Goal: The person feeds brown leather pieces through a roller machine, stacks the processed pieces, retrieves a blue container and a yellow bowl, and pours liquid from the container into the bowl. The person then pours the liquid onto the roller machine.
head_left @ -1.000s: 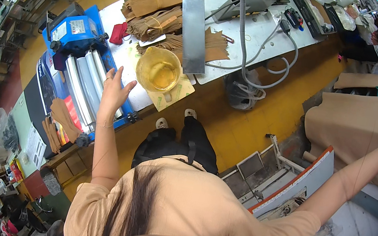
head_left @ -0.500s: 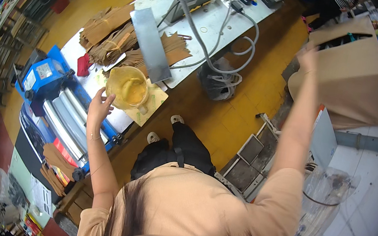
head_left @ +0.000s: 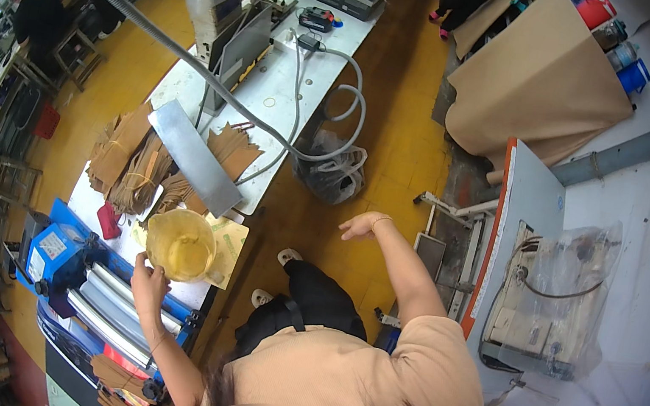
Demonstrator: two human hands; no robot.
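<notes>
A translucent yellowish jug with some yellow stuff inside stands on a pale patterned sheet at the table's near corner. My left hand is at the jug's near left side, its fingers apart; whether they touch the wall is hard to tell. Behind that hand lies a blue roller machine with shiny rollers. My right hand hangs in the air over the yellow floor, holding nothing, its fingers stretched to the left.
Bundled brown leather pieces and a grey metal plate lie beyond the jug. A ribbed hose crosses above the table. Right of me stands an orange-edged panel; a large tan sheet drapes behind it. A plastic bag hangs beside the table.
My right hand has come down and left from the tan sheet toward the table. My left hand has stayed beside the jug. The whole view has swung round.
</notes>
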